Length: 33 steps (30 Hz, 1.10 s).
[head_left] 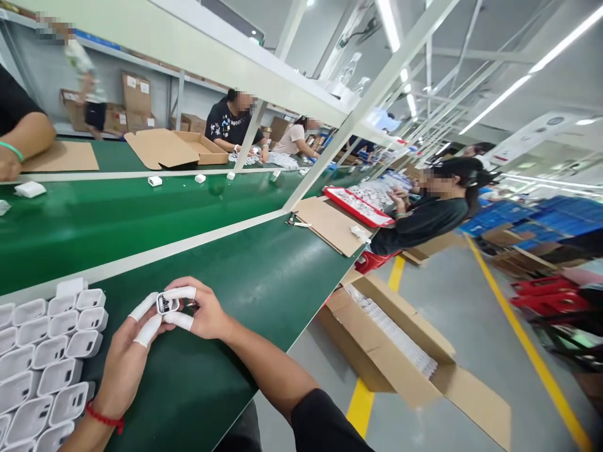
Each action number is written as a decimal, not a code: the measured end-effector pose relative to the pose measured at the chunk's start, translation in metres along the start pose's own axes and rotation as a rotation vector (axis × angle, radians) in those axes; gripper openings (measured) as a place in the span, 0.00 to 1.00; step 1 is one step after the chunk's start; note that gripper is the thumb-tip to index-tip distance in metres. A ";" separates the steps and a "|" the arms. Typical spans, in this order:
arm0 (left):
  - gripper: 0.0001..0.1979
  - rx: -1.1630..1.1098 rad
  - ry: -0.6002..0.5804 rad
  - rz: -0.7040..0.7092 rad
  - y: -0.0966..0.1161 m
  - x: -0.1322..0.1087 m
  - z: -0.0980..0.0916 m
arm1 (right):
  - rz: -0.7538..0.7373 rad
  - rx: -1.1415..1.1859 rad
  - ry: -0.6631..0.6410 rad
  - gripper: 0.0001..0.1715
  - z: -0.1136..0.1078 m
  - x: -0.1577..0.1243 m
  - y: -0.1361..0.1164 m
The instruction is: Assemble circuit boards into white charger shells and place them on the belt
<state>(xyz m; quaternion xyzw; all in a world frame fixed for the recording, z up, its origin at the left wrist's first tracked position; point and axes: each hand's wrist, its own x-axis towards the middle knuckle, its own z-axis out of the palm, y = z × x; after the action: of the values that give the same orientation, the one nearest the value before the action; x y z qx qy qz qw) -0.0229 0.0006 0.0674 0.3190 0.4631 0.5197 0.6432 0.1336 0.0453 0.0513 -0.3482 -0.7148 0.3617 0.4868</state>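
Note:
Above the green tabletop (188,389), both hands hold one small white plastic housing (166,304) with dark parts inside its opening. My left hand (129,348), a red cord at its wrist, pinches it from the left between white-sleeved thumb and finger. From the right, my right hand (205,311) grips its other side, also with white finger cots. Left of my left hand, several open white housings (61,375) stand in close rows, each with a small dark slot in its wall. What exactly sits inside the held housing is too small to tell.
Beyond a pale rail, a green conveyor (108,220) carries spaced white pieces. Cardboard sheets (330,223) and a red tray (358,206) lie further right, beside a co-worker (433,201). An open carton (386,333) of white parts stands on the floor. A slanted post (325,160) rises ahead.

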 end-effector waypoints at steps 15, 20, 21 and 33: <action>0.22 -0.106 -0.055 0.203 0.001 -0.003 0.007 | -0.230 -0.024 -0.062 0.24 -0.014 -0.006 -0.018; 0.22 -0.057 -0.040 0.213 0.001 -0.004 0.007 | -0.235 -0.048 -0.057 0.23 -0.012 -0.007 -0.015; 0.23 -0.047 -0.035 0.224 0.001 -0.004 0.007 | -0.230 -0.053 -0.063 0.22 -0.013 -0.007 -0.014; 0.18 0.104 0.097 0.414 -0.007 0.001 0.002 | 0.008 0.120 0.248 0.22 -0.035 -0.018 -0.031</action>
<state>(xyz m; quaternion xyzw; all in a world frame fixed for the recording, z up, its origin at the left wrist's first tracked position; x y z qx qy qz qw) -0.0183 0.0000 0.0616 0.4149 0.4443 0.6308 0.4821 0.1676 0.0212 0.0789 -0.3634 -0.6250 0.3600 0.5897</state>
